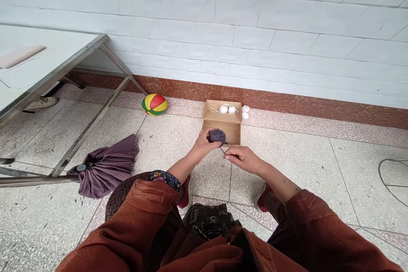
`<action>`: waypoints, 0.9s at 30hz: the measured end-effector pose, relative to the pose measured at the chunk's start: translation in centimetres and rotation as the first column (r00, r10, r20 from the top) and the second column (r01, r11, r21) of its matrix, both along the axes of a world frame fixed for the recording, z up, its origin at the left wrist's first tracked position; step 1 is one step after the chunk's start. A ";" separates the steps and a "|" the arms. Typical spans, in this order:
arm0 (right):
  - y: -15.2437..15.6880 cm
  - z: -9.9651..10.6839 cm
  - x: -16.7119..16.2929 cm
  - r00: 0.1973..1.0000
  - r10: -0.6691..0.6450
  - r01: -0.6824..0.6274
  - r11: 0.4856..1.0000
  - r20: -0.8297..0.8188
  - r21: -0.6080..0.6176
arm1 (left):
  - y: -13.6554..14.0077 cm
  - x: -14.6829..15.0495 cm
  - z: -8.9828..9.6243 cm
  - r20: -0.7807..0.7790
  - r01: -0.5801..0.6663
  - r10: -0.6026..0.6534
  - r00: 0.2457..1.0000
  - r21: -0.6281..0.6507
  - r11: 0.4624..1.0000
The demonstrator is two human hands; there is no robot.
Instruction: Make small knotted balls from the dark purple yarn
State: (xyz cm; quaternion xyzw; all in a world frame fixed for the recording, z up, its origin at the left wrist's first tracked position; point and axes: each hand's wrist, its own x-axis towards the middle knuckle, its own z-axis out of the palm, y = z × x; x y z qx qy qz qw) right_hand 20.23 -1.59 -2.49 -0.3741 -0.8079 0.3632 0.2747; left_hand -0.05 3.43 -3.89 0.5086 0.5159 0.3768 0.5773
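My left hand (206, 141) is closed around a dark purple ball of yarn (217, 136), with the thumb below it and the fingers behind. From the ball a strand of yarn (222, 150) runs down to my right hand (244, 158), which pinches it between thumb and fingertips. Both hands hover just in front of an open cardboard box (235, 132) on the floor. White yarn balls (224, 109) with loose ends rest in the box's far part, against the raised lid side. The box's near edge is partly hidden by the ball and my left hand.
A red, yellow and green ball (154, 104) lies on the floor by the wall. Small white items (245, 111) sit right of the box. At left stand a metal-framed table (95, 42) and a folded purple umbrella-like cloth (110, 165). A cable (384, 178) loops at right.
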 end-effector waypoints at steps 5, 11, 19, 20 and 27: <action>0.7 1.2 0.8 0.989 -0.089 0.092 0.996 -0.122 0.021 | -0.6 0.3 -0.1 -0.228 0.289 -0.260 0.938 0.105 0.951; 2.1 0.2 1.7 0.956 -0.257 0.261 0.965 -0.145 0.010 | -1.9 1.4 1.4 0.200 0.608 -0.603 0.772 0.042 0.792; 1.9 -2.7 1.2 0.946 -0.324 0.323 0.946 -0.027 -0.038 | -1.4 0.2 2.1 0.643 0.409 -0.244 0.726 -0.119 0.905; 1.7 -2.9 0.9 0.955 -0.297 0.297 0.954 -0.008 -0.034 | -1.2 0.1 2.0 0.644 0.351 -0.182 0.743 -0.143 0.925; 0.1 -1.2 -0.3 0.998 -0.035 0.034 0.999 0.054 0.010 | -0.1 0.0 0.4 0.327 0.011 0.050 0.944 -0.182 0.983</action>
